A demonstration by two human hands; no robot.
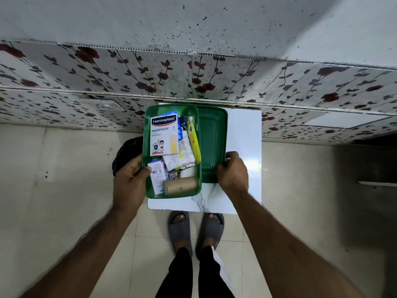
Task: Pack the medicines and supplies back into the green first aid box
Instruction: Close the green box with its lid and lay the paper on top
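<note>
The green first aid box (pixel 171 195) is held above a small white table, filled with a Hansaplast plaster pack (pixel 164 134), a yellow tube (pixel 193 141), sachets (pixel 179 158), a small white medicine carton (pixel 158 176) and a brown bandage roll (pixel 181 184). My left hand (pixel 130 179) grips the box's left wall, thumb inside on the carton. The dark green lid (pixel 212 145) lies on the table to the right, partly under the box. My right hand (pixel 233 172) holds the lid's near right corner.
The white marble-pattern table (pixel 242 134) stands against a floral-tiled wall (pixel 214 76). A black basket (pixel 126 151) sits on the floor left of the table, partly hidden by my left hand. My feet in grey slippers (pixel 195 229) stand on beige floor tiles before the table.
</note>
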